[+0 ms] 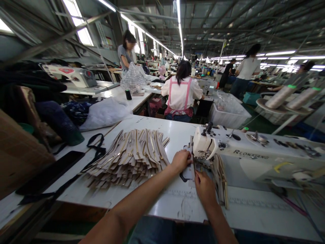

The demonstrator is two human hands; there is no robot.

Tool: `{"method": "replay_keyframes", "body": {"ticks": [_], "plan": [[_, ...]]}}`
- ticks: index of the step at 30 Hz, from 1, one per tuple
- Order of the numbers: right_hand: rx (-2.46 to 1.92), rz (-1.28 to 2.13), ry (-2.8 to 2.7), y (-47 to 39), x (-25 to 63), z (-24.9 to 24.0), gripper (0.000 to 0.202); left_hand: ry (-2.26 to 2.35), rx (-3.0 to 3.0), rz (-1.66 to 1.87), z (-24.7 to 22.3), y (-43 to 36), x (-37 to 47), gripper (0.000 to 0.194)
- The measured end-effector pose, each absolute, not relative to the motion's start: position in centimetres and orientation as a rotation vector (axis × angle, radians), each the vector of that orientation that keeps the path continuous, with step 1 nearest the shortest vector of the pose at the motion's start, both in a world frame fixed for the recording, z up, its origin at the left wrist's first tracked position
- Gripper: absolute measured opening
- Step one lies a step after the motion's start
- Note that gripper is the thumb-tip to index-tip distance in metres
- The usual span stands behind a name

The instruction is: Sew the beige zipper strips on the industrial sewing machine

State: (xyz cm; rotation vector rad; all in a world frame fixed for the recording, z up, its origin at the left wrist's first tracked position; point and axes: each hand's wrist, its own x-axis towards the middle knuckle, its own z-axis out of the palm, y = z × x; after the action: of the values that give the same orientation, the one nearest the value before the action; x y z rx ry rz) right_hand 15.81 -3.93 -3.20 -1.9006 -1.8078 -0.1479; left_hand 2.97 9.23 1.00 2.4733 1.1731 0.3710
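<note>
A white sewing machine (207,144) stands at the right of the tabletop, with its needle end facing my hands. My left hand (182,161) is just left of the presser foot, its fingers curled against the upper part of a narrow beige zipper (194,166). Closer to me, my right hand (205,184) pinches the same strip below the needle area. The exact grip of the left fingertips is partly hidden. To the left lies a big fanned pile of beige zippers (132,156) with gold teeth and metal pulls. More zippers (220,179) hang over the machine bed, right of my right hand.
A dark flat phone-like slab (50,173) and black straps (96,150) lie at the left, near a cardboard box (22,159). Thread cones (280,96) stand at the right. Ahead, a person in a pink apron (179,95) sits beside a white crate (228,113).
</note>
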Motion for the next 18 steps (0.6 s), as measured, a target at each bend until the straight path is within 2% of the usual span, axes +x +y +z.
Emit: {"method": "replay_keyframes", "body": {"ticks": [2, 8, 18], "plan": [[-1.894, -0.165, -1.821, -3.8, 15.9, -3.1, 0.032, 1.122, 2.487, 0.387, 1.0, 7.9, 2.4, 0.021], [-1.887, -0.091, -1.830, -4.0, 16.3, -2.6, 0.026, 0.563, 2.601, 0.584, 0.4, 5.1, 0.9, 0.028], [-1.753, 0.026, -1.673, -5.5, 16.4, -3.5, 0.010, 0.583, 2.644, 0.593, -0.1, 4.9, 0.9, 0.021]]}}
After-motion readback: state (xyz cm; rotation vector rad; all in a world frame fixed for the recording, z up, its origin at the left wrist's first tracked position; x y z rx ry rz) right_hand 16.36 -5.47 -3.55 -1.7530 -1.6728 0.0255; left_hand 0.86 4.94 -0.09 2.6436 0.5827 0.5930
